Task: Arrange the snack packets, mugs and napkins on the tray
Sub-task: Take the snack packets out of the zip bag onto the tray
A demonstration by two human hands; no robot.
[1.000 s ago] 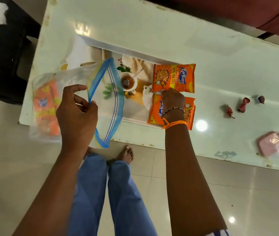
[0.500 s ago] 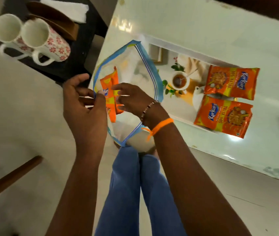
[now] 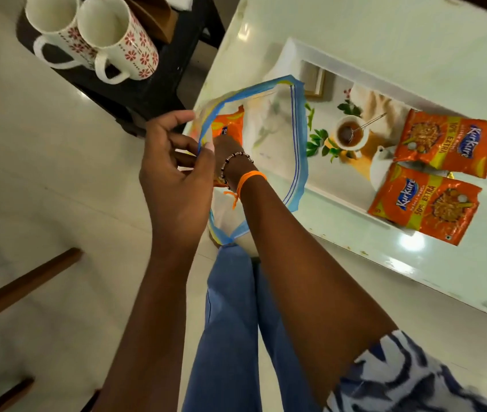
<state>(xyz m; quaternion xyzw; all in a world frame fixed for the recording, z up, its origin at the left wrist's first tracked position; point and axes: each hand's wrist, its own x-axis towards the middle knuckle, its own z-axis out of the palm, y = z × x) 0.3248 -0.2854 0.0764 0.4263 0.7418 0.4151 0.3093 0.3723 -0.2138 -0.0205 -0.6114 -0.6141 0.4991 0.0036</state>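
left hand (image 3: 176, 171): mine, centre-left of frame, fingers curled, pinching the blue rim of the zip bag (image 3: 278, 138) on its left edge, holding the mouth open.
right hand (image 3: 225, 150): mine, down inside the bag mouth, only wrist and back of hand show. It sits against the packet in bag (image 3: 230, 126); can't tell whether the fingers grip it.
wrist: bead bracelet (image 3: 236, 159) and orange thread (image 3: 249, 178) on my right wrist.
zip bag: clear plastic, blue zip strip, held in the air over the left end of the tray (image 3: 319, 59) and the bench edge.
packet in bag: orange, upper left part of the bag, partly hidden by my right hand.
packets on tray: two orange Kurkure packs at right of frame, far pack (image 3: 447, 142) above, near pack (image 3: 426, 203) below, flat, edges just beside each other, near pack overhanging the tray's near rim.
tray: white, printed tea picture, lies on the bench (image 3: 385, 31).
mugs: two white with red flowers, left mug (image 3: 53, 28) and right mug (image 3: 117, 37), touching side by side, upper left of frame, on a black stand (image 3: 162, 81) beside the bench.
legs: blue trousers (image 3: 230, 322), bottom centre.
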